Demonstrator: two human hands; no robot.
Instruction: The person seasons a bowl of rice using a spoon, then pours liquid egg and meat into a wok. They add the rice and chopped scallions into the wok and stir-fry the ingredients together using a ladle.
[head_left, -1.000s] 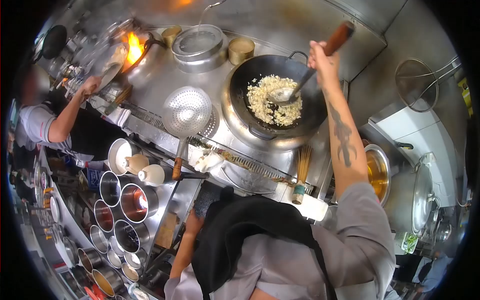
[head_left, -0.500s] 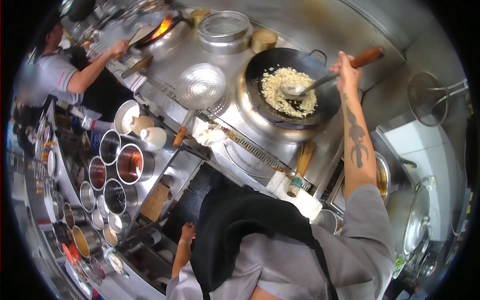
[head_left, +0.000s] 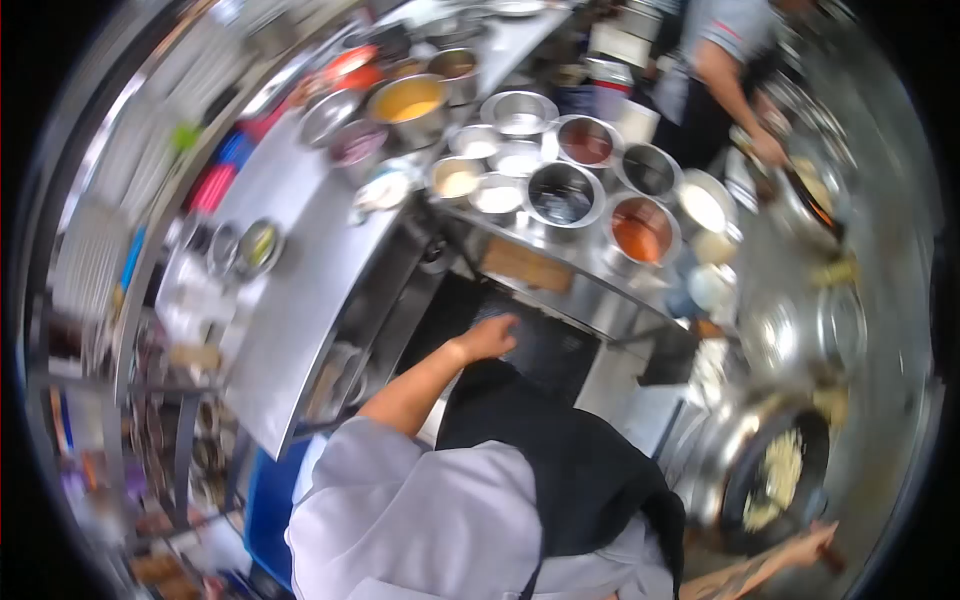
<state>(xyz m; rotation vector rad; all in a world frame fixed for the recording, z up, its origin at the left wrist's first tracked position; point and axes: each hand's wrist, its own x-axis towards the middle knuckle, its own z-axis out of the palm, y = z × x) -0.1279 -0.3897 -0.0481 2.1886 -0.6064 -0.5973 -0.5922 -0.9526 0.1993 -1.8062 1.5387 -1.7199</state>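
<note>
My right hand (head_left: 806, 546), at the lower right, is closed around the brown wooden handle (head_left: 831, 559) of a ladle. The ladle's bowl is hard to make out in the blur. Beside that hand, a black wok (head_left: 741, 541) rests on the stove, with pale chopped food (head_left: 778, 478) inside it. My left hand (head_left: 488, 338) is out in front of my black apron, above the dark floor mat. Its fingers are loosely bent and somewhat smeared, and I see nothing in them.
Ahead stands a steel counter with several metal pots, one with red-orange liquid (head_left: 641, 232) and one with yellow contents (head_left: 410, 100). A long steel table (head_left: 290, 345) runs along the left. A co-worker's arm (head_left: 735, 85) reaches over another wok at the upper right.
My view has swung left, so the wok has shifted to the lower right and the pots to the middle. My left hand is raised further forward. My right hand stays on the ladle.
</note>
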